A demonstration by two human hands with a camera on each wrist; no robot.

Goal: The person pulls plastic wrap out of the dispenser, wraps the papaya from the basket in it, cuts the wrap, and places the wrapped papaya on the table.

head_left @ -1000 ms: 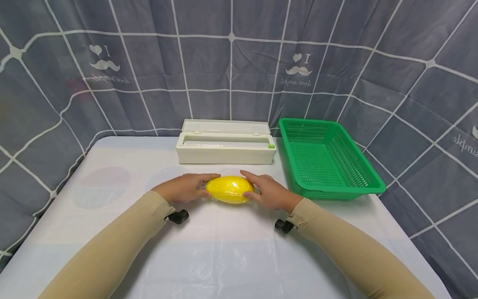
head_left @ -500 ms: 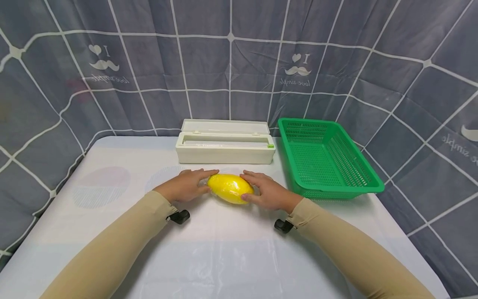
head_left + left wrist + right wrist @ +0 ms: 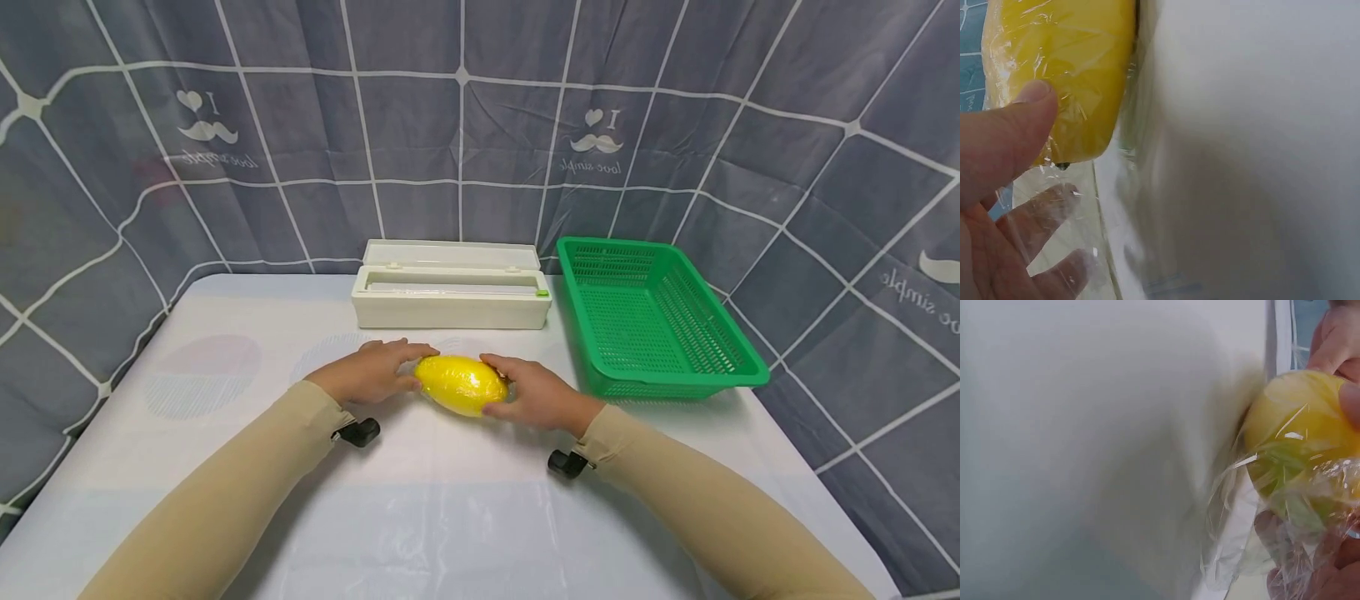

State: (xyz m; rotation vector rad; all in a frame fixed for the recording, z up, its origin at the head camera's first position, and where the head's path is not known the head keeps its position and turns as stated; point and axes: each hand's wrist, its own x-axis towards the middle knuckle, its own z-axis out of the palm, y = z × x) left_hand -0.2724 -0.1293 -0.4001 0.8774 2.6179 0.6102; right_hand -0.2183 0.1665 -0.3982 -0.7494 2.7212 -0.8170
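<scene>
Fruit (image 3: 461, 386): yellow, wrapped in clear film (image 3: 1294, 550), mid-worktop (image 3: 450, 517), toward the far edge; left hand (image 3: 370, 372): thumb and fingers clamped on one end, lower fingers apart; right hand (image 3: 542, 393): clamped on the other; film: loose at both ends, best smoothed with light, even pressure, fruit kept steady; box (image 3: 450, 312): far edge; basket (image 3: 678, 380): far right corner

Pale table (image 3: 420, 508) was backed by grey curtain (image 3: 412, 125)

The curtain was crossed by white lines (image 3: 462, 77) and printed with hearts (image 3: 190, 101), moustaches (image 3: 207, 131) and mirrored lettering (image 3: 219, 158). Faint circles (image 3: 201, 377) were patterned on the glossy tablecloth (image 3: 285, 300), where soft light (image 3: 411, 546) was reflected.
</scene>
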